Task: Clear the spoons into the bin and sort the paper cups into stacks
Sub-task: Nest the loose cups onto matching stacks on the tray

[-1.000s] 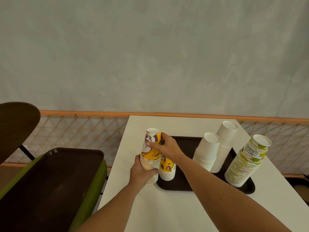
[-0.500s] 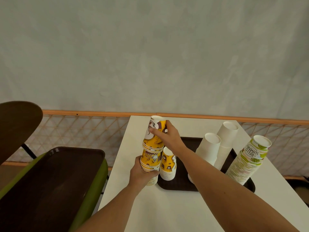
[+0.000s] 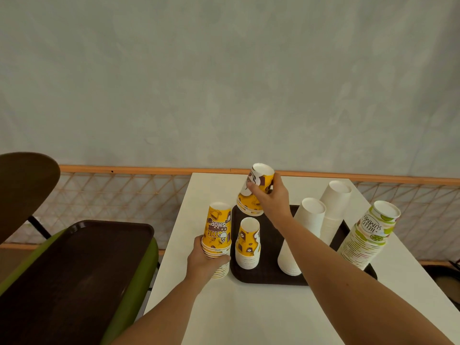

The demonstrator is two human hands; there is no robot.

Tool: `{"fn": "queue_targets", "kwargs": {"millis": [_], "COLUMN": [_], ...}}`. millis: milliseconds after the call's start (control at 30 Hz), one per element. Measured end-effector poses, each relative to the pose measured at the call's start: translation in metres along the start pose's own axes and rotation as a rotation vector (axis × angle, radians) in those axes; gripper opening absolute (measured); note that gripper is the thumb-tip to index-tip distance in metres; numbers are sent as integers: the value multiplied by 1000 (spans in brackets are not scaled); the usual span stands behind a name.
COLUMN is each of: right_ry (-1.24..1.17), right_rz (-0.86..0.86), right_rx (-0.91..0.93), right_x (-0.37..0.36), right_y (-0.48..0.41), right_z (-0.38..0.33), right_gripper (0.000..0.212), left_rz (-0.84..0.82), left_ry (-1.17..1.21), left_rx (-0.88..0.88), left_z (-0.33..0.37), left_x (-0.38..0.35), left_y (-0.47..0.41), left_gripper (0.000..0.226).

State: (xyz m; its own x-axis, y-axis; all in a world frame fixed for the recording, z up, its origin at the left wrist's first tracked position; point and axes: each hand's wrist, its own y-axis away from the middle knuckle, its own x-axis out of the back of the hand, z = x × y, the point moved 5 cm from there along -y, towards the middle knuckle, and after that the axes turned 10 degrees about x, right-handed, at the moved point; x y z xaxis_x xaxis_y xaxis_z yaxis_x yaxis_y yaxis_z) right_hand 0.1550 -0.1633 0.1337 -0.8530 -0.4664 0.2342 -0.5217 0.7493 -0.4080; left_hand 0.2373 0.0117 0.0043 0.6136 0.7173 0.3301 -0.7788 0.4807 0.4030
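Our left hand [image 3: 206, 261] curls round the base of a yellow cup stack [image 3: 218, 227] near the left edge of the table [image 3: 249, 314]. Our right hand [image 3: 271, 199], arm stretched forward, grips a tilted bundle of yellow cups [image 3: 250, 207] held in the air.

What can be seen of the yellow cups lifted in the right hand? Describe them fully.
The lifted yellow cups are a few paper cups nested together, upside down, white base uppermost, tilted. Yellow with brown and white print, rims bunched at the bottom. The right hand grips their side, in the air over the far left corner of the dark tray, clear of the yellow stack in the left hand.
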Motion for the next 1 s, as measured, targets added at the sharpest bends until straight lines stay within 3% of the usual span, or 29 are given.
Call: {"fn": "queue_targets", "kwargs": {"millis": [133, 367, 533, 767, 1000], "right_ry": [50, 96, 101, 149, 120], "right_rz": [-97, -298, -285, -522, -592], "right_rx": [-72, -116, -38, -98, -107], "right_x": [-5, -13, -16, -42, -52], "right_y": [22, 45, 32, 29, 37], "right_z": [27, 47, 24, 9, 3], "right_gripper": [45, 72, 63, 75, 65], "left_rz": [7, 15, 26, 11, 15], "left_ry": [12, -10, -11, 34, 58], "left_rx": [-11, -30, -46, -77, -104], "left_z": [6, 10, 16, 32, 38], "left_x": [-1, -2, -2, -5, -4], "left_y": [0, 2, 3, 7, 14], "left_gripper": [78, 78, 79, 77, 76]}}
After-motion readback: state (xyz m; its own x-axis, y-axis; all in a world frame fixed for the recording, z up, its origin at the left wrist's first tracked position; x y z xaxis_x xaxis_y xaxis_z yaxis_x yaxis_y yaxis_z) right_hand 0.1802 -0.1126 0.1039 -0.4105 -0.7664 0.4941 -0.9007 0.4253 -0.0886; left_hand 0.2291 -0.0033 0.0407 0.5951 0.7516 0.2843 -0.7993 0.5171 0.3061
